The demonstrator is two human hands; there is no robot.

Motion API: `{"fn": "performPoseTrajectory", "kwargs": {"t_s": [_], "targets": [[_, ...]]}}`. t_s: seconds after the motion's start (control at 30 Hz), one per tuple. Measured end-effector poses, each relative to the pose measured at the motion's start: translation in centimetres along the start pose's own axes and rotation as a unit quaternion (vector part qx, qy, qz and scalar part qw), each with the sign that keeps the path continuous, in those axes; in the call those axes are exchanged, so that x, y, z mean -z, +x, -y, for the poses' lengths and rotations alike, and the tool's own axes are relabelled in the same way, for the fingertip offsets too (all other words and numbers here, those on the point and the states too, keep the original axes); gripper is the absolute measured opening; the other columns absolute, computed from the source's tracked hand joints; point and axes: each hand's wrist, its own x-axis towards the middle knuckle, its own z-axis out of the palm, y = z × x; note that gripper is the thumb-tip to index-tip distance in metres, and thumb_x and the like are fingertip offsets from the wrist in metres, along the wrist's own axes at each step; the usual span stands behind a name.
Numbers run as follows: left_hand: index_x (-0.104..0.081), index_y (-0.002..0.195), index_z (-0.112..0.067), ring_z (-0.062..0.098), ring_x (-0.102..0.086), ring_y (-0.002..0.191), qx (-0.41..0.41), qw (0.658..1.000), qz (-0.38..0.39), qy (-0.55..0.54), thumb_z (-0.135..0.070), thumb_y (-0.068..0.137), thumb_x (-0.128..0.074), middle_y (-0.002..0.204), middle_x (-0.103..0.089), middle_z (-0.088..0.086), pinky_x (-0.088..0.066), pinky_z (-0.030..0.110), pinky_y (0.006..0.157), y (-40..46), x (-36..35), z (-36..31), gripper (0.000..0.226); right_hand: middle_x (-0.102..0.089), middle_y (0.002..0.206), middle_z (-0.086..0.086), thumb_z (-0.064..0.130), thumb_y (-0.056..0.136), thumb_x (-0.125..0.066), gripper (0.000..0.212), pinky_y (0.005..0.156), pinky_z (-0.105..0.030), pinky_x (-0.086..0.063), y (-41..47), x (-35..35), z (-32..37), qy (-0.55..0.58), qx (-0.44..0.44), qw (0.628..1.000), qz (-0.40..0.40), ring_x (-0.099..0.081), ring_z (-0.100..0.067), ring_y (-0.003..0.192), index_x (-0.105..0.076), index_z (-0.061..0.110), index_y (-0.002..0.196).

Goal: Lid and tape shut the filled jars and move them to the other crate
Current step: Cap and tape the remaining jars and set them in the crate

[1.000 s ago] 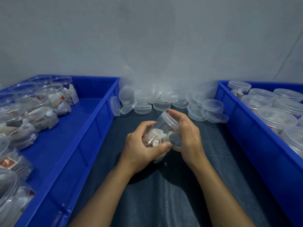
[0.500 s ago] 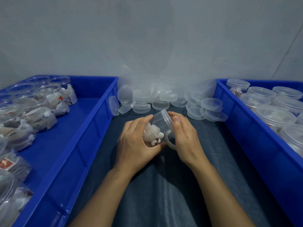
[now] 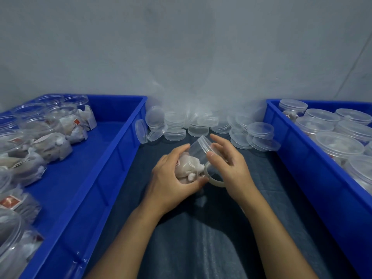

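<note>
Your left hand has its fingers curled round the filled jar, holding it off the dark cloth, tipped so its long axis runs up and away from your palm. The lid is on, at the far end. Your right hand sits just right of it, thumb at the lid's rim, fingers loosely spread. The tape roll hangs under that palm; how it's held I cannot tell. The seam lies beside your right thumb, so taping looks like that hand's job. Then the right crate beyond it, well apart from the left crate.
</note>
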Motion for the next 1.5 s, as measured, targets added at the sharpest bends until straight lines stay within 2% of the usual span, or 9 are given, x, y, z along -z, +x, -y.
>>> {"fn": "performPoseTrajectory", "kwargs": {"t_s": [0.1,0.2,0.33,0.5,0.7,1.03,1.17,1.27,1.5], "targets": [[-0.056,0.146,-0.039,0.002,-0.055,0.118,-0.078,0.993,-0.032,0.086,-0.063,0.065,-0.09,0.13,-0.061,-0.026,-0.051,0.03,0.099,0.1,-0.2,-0.1,0.091,-0.063,0.13,0.02,0.048,0.083,-0.068,0.054,0.106,-0.054,-0.053,0.0,-0.7,0.0,0.003,-0.048,0.998,-0.031,-0.057,-0.002,0.128,-0.063,0.039,0.136],[-0.055,0.141,-0.046,0.001,-0.059,0.117,-0.023,0.999,-0.024,0.015,-0.061,0.063,-0.091,0.126,-0.061,-0.03,-0.049,0.019,0.096,0.0,-0.3,-0.4,0.088,-0.065,0.133,0.016,0.055,0.085,-0.068,0.056,0.107,-0.051,-0.053,0.0,-0.7,0.3,-0.001,-0.023,0.999,-0.03,-0.058,-0.001,0.128,-0.063,0.037,0.138],[-0.066,0.13,-0.031,0.013,-0.073,0.109,0.038,0.981,0.013,-0.191,-0.051,0.071,-0.085,0.116,-0.076,-0.01,-0.057,0.032,0.095,0.3,0.1,-0.4,0.065,-0.068,0.129,0.002,0.045,0.091,-0.066,0.054,0.104,-0.035,-0.052,-0.2,-0.1,0.9,0.039,0.01,0.999,-0.008,-0.066,-0.011,0.121,-0.062,0.027,0.142],[-0.064,0.133,-0.026,0.018,-0.073,0.111,0.044,0.975,0.038,-0.213,-0.05,0.075,-0.084,0.12,-0.075,-0.004,-0.057,0.038,0.097,0.3,0.1,-0.8,0.066,-0.07,0.133,-0.004,0.033,0.091,-0.066,0.051,0.111,-0.052,-0.049,-0.3,-0.5,1.5,0.086,0.012,0.996,-0.016,-0.065,-0.023,0.127,-0.064,0.018,0.139],[-0.056,0.14,-0.046,0.014,-0.073,0.111,0.038,0.988,0.015,-0.151,-0.055,0.073,-0.091,0.12,-0.074,-0.013,-0.06,0.046,0.098,-0.3,-0.5,-1.1,0.077,-0.077,0.119,0.011,0.029,0.088,-0.069,0.051,0.083,-0.019,-0.055,-0.2,-0.7,1.6,0.099,0.025,0.994,-0.04,-0.074,-0.01,0.106,-0.067,0.016,0.138],[-0.049,0.13,-0.044,0.005,-0.065,0.111,0.051,0.992,-0.108,-0.04,-0.072,0.062,-0.082,0.121,-0.064,-0.018,-0.055,0.042,0.097,0.0,-0.4,-0.9,0.08,-0.071,0.131,0.017,0.044,0.095,-0.063,0.052,0.099,-0.018,-0.05,0.3,0.1,0.2,0.051,0.015,0.998,-0.025,-0.063,0.002,0.123,-0.063,0.024,0.143],[-0.046,0.129,-0.045,-0.016,-0.053,0.111,0.118,0.978,-0.155,-0.076,-0.073,0.06,-0.08,0.126,-0.056,-0.022,-0.042,0.014,0.09,0.7,0.2,0.0,0.081,-0.068,0.121,0.014,0.043,0.103,-0.056,0.021,0.101,-0.03,-0.048,0.4,1.4,-0.9,-0.129,-0.043,0.988,-0.072,-0.062,-0.004,0.115,-0.07,0.036,0.117],[-0.047,0.124,-0.043,-0.021,-0.055,0.106,0.139,0.975,-0.146,-0.094,-0.066,0.056,-0.085,0.118,-0.057,-0.039,-0.041,0.003,0.083,0.8,0.1,0.4,0.082,-0.064,0.104,0.011,0.048,0.093,-0.062,0.017,0.09,-0.037,-0.046,0.3,1.7,-1.8,-0.422,-0.058,0.905,0.018,-0.058,-0.019,0.104,-0.069,0.035,0.099],[-0.049,0.126,-0.041,-0.011,-0.064,0.108,0.157,0.978,-0.094,-0.101,-0.057,0.065,-0.092,0.12,-0.065,-0.026,-0.053,0.022,0.091,0.6,-0.7,0.6,0.076,-0.054,0.088,0.014,0.055,0.09,-0.063,0.027,0.08,-0.035,-0.028,0.0,1.3,-2.3,-0.549,-0.007,0.832,0.071,-0.053,-0.02,0.098,-0.059,0.03,0.084]]}}
